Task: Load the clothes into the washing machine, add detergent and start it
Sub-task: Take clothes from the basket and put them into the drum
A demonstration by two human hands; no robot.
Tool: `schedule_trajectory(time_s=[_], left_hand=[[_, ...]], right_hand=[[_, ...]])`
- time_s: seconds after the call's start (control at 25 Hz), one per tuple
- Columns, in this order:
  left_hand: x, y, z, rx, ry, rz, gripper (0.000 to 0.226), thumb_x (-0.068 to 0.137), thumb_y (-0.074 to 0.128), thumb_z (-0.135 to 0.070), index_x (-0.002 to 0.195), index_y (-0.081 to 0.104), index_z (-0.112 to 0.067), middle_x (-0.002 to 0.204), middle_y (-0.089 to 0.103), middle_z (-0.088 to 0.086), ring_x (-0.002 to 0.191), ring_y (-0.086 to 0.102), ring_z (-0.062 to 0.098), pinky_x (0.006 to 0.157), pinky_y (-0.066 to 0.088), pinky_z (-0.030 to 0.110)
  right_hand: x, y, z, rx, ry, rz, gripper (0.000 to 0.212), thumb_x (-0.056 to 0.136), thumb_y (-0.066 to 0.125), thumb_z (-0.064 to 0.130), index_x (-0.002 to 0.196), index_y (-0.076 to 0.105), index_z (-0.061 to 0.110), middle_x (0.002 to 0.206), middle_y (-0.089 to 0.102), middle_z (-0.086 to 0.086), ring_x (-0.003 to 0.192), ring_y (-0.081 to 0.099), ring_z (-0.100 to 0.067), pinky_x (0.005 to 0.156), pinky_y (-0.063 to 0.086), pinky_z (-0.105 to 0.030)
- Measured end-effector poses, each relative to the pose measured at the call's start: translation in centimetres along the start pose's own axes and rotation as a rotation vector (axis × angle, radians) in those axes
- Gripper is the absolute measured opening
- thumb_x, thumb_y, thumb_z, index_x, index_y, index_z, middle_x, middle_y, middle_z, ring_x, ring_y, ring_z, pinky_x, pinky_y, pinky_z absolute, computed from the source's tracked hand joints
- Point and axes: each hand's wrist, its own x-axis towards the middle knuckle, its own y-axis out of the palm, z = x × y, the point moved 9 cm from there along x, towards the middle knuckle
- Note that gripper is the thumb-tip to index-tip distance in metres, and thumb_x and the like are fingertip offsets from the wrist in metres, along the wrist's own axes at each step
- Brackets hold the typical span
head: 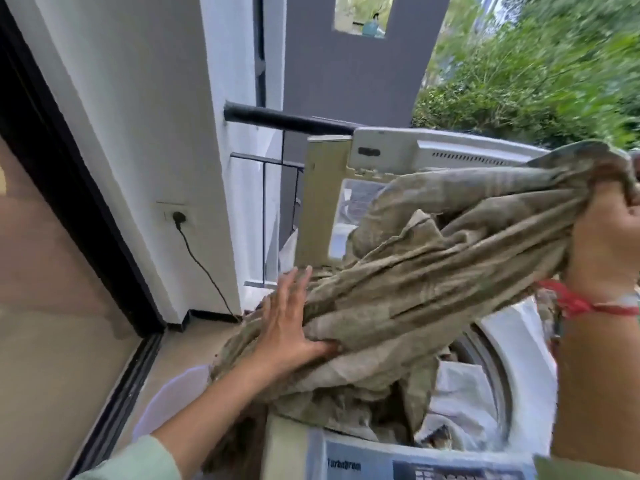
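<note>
A pale green sleeve (138, 459) ends partway down the left forearm; a red thread band (585, 306), seemingly frayed or knotted, circles the right wrist; the left hand (280, 327) and right hand (606, 233) are bare.

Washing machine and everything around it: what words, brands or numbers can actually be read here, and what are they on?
"Turbodrum", last letters smeared: front edge of the washing machine.
Dark panel beside it: print too blurred to read.
Cloth, wall socket: no text visible.
</note>
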Motion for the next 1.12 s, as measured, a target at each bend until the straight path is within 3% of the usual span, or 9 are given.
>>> schedule_trajectory(time_s=[0.12, 0.24, 0.32, 0.36, 0.44, 0.52, 0.72, 0.92, 1.12], left_hand=[[2.0, 6.1, -3.6, 0.188, 0.024, 0.298, 0.092, 0.076, 0.062, -0.059, 0.147, 0.01, -0.034, 0.156, 0.015, -0.005, 0.144, 0.009, 0.017, 0.115, -0.003, 0.053], [0.0, 12.2, -3.5, 0.394, 0.067, 0.71, 0.068, 0.081, 0.057, -0.057, 0.139, 0.035, -0.029, 0.143, 0.041, 0.004, 0.137, 0.03, 0.025, 0.112, 0.001, 0.061], [-1.2, 11.7, -3.6, 0.178, 0.12, 0.659, 0.058, 0.082, 0.06, -0.052, 0.134, 0.044, -0.032, 0.138, 0.045, 0.0, 0.133, 0.035, 0.019, 0.114, 0.014, 0.055], [-1.2, 9.3, -3.2, -0.021, 0.107, 0.517, 0.049, 0.082, 0.061, -0.048, 0.128, 0.049, -0.036, 0.133, 0.048, -0.005, 0.128, 0.039, 0.012, 0.112, 0.026, 0.046], [-1.1, 3.4, 0.2, -0.259, 0.084, 0.191, 0.037, 0.08, 0.06, -0.046, 0.117, 0.053, -0.046, 0.122, 0.052, -0.015, 0.118, 0.044, 0.0, 0.101, 0.037, 0.025], [-1.8, -0.4, 6.8, -0.143, 0.01, 0.068, 0.057, 0.067, 0.057, -0.053, 0.122, 0.042, -0.053, 0.128, 0.047, -0.011, 0.123, 0.042, 0.008, 0.102, 0.037, 0.028], [-7.4, 0.7, 24.2, 0.354, -0.494, 0.492, 0.128, 0.058, 0.08, -0.045, 0.149, -0.007, -0.023, 0.156, -0.001, 0.01, 0.144, 0.006, 0.033, 0.115, 0.019, 0.046], [-8.3, 3.5, 26.7, 0.308, -0.409, 0.575, 0.131, 0.062, 0.081, -0.047, 0.148, -0.016, -0.027, 0.158, -0.01, 0.005, 0.145, -0.004, 0.029, 0.115, 0.014, 0.054], [-6.3, 4.9, 22.1, -0.11, -0.483, 0.347, 0.095, 0.075, 0.074, -0.035, 0.149, 0.015, -0.023, 0.153, 0.02, 0.01, 0.14, 0.022, 0.023, 0.11, 0.024, 0.031]], right_hand=[[-1.7, -1.8, -4.0, -0.398, -0.071, 0.172, 0.009, 0.089, 0.055, 0.018, 0.089, 0.056, 0.009, 0.072, 0.052, -0.008, 0.063, 0.046, -0.008, 0.054, 0.035, -0.026], [-16.1, 1.3, -15.8, -0.991, 0.122, 1.225, 0.032, 0.087, 0.055, 0.019, 0.116, 0.054, 0.004, 0.103, 0.064, -0.021, 0.096, 0.061, -0.032, 0.075, 0.047, -0.036], [-25.6, -0.8, -19.8, -1.198, 0.136, 1.922, 0.04, 0.091, 0.051, 0.021, 0.127, 0.051, 0.004, 0.128, 0.056, -0.016, 0.118, 0.053, -0.028, 0.095, 0.042, -0.032], [-27.7, -0.7, -19.7, -1.205, 0.107, 2.036, 0.043, 0.092, 0.05, 0.023, 0.131, 0.049, 0.006, 0.134, 0.053, -0.013, 0.122, 0.05, -0.026, 0.098, 0.04, -0.03], [-28.9, 2.7, -16.7, -0.996, 0.095, 1.912, 0.053, 0.091, 0.055, 0.033, 0.14, 0.04, 0.016, 0.139, 0.048, -0.006, 0.126, 0.046, -0.023, 0.101, 0.036, -0.028], [-29.3, 7.5, -12.9, -0.713, 0.113, 1.711, 0.069, 0.084, 0.061, 0.049, 0.143, 0.034, 0.024, 0.144, 0.041, -0.003, 0.129, 0.042, -0.021, 0.105, 0.037, -0.031], [-38.8, 18.8, -6.1, -0.775, -0.14, 1.762, 0.112, 0.063, 0.055, 0.08, 0.149, -0.001, 0.034, 0.159, -0.003, -0.003, 0.145, -0.002, -0.033, 0.114, 0.004, -0.062], [-45.9, 22.0, -5.5, -1.243, -0.467, 1.797, 0.049, 0.093, 0.04, 0.035, 0.14, 0.037, 0.023, 0.152, 0.027, -0.008, 0.14, -0.01, -0.05, 0.1, -0.004, -0.078], [-43.2, 18.8, -2.0, -0.672, -0.485, 1.569, 0.02, 0.086, 0.04, 0.016, 0.103, 0.05, 0.021, 0.104, 0.067, -0.004, 0.122, 0.052, -0.026, 0.103, 0.033, -0.049]])
